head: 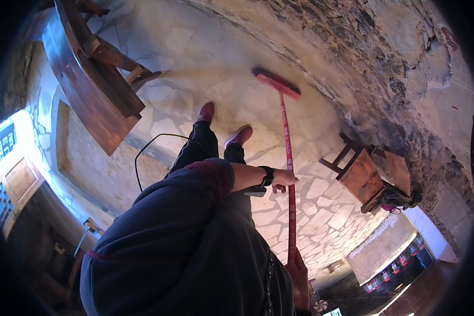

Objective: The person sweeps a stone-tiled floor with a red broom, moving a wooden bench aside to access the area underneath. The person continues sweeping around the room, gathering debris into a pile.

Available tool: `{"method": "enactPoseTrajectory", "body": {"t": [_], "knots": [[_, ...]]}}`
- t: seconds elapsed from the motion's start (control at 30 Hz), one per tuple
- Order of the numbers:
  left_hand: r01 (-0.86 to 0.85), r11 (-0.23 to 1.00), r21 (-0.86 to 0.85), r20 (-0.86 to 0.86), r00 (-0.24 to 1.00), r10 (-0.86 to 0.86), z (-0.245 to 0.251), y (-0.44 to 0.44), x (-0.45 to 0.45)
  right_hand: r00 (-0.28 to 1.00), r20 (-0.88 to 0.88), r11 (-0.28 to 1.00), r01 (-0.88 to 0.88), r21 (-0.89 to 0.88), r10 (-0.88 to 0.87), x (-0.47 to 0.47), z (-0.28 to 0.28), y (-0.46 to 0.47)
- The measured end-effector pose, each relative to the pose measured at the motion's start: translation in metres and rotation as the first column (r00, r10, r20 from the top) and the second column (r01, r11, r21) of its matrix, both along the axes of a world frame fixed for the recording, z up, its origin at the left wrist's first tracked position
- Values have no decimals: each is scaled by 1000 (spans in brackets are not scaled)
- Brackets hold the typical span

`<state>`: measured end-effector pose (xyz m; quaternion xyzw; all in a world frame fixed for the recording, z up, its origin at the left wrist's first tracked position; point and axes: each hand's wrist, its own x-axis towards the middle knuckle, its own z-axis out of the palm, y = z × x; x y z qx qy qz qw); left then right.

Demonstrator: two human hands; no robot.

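A broom with a pink-and-dark head (280, 85) and a red, lettered handle (287, 146) slants across the floor to my right. Partway along the handle is my left hand (283, 179), its fingers curled about it. A dark watch (267, 176) sits on that wrist. Closer to my body, my right hand (298, 272) grips the handle's near end, which is partly hidden. The broom head is slightly blurred and lies on or just above the stone-paved floor (231, 79), close to the foot of the rough wall.
A wooden table (91, 106) stands ahead on the left. To the right, a wooden chair (361, 170) stands by the rough stone wall (363, 59), with dark cloth on it. A black cord (152, 139) loops beside my leg. Shelves with bottles (395, 268) are at lower right.
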<state>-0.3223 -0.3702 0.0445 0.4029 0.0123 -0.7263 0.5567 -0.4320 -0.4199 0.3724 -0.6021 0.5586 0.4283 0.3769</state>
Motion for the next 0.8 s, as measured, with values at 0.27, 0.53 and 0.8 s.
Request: {"method": "enactPoseTrajectory", "body": {"t": [0.27, 0.53, 0.8], "knots": [[58, 996, -74, -147, 987, -68, 44, -84, -19, 850, 386, 920, 251, 301, -358, 1, 72, -111], [-534, 836, -127, 190, 814, 549, 67, -46, 87, 482, 876, 984, -133, 114, -37, 156, 76, -230], [-879, 441, 179, 492, 468, 734, 22, 194, -3, 348, 909, 955, -259, -144, 231, 408, 47, -327]]}}
